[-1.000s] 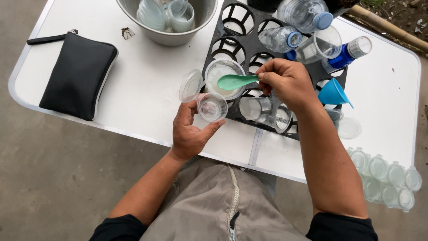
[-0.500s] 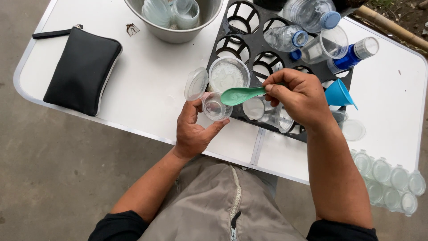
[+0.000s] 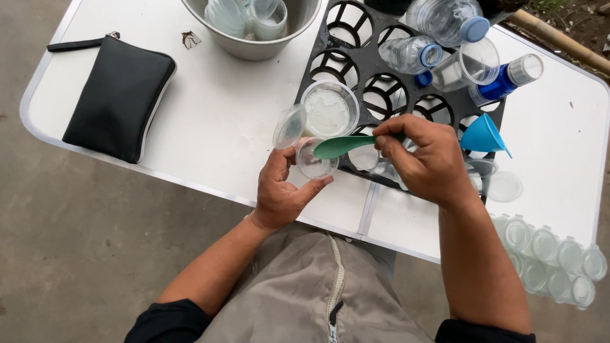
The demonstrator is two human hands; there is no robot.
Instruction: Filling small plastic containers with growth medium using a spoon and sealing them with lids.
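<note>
Centre frame, left hand (image 3: pixel 284 194) grips a small clear plastic cup (image 3: pixel 315 159) with its hinged lid (image 3: pixel 289 126) flipped open; right hand (image 3: pixel 427 159) pinches a green spoon (image 3: pixel 341 146), bowl right over the cup mouth. Just above sits a round tub of white powder (image 3: pixel 328 108), resting on the black slotted tray (image 3: pixel 372 70).

Progress, judged: this cup is being filled, lid not yet closed. A strip of lidded cups (image 3: pixel 551 260) lies at lower right, partly off the white folding table (image 3: pixel 216 121); full or empty, cannot tell. More cups sit in the metal bowl (image 3: pixel 254 46), cut off at the top edge.

Hard to see: whether the spoon carries powder, how much is in the cup. Bottles (image 3: pixel 438 19) are cropped at upper right. Blue funnel (image 3: pixel 483 134) is partly behind the right hand.
</note>
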